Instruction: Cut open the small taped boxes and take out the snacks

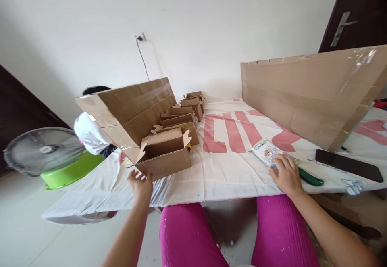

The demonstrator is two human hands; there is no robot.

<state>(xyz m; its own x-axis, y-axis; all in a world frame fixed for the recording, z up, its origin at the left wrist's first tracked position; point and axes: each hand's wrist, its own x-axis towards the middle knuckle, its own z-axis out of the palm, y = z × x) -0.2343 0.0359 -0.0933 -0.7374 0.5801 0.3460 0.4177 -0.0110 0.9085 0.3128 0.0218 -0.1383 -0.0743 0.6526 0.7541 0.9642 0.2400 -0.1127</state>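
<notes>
My left hand (141, 185) is at the near left corner of an open cardboard box (166, 164), fingers apart and the thumb against or just in front of its front wall. The box's flaps stand up, and its inside looks dark. On the right, my right hand (286, 174) lies over the lower end of a printed white plastic packet (263, 150), with fingers curled onto it. A dark green handle-like object (311, 177) lies just right of that hand, its other end hidden.
More open boxes (181, 119) stand in a row behind. Tall cardboard panels (142, 105) (308, 93) flank the cloth-covered table (187, 188). A black phone (349, 165) lies at right. A fan (45, 150), a green tub (72, 172) and a person in white (89, 134) are at left.
</notes>
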